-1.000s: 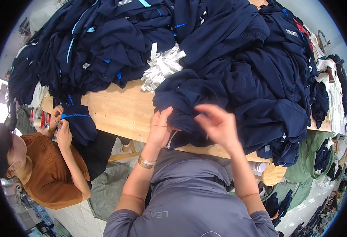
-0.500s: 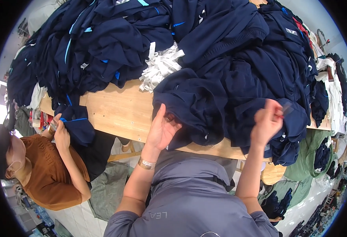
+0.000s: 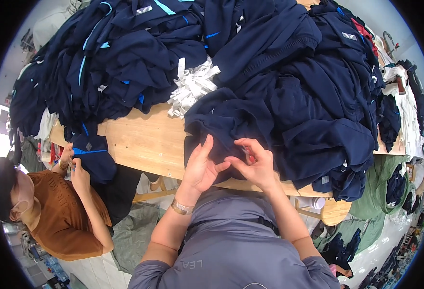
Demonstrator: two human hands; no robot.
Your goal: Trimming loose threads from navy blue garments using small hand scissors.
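Observation:
A dark navy garment lies bunched on the table edge before me. My left hand is over its near side, palm showing. Its thumb points up, apart from the fingers, which bend toward my right hand; I see nothing held in it. Close beside it, my right hand is closed, thumb and fingers drawn together around a small tool with a red part, seemingly thread snips. The fingers cover most of that tool. Both hands are just above the navy cloth, their fingertips nearly meeting.
Navy garments are heaped along the far side of the wooden table. White fabric strips lie in a pile beyond my left hand. A co-worker in a brown shirt handles a navy piece at the left. A wooden stool stands lower right.
My right hand has come from the right over to my left hand, bringing the small tool. My left hand has shifted slightly right and down. The co-worker's navy piece has moved slightly.

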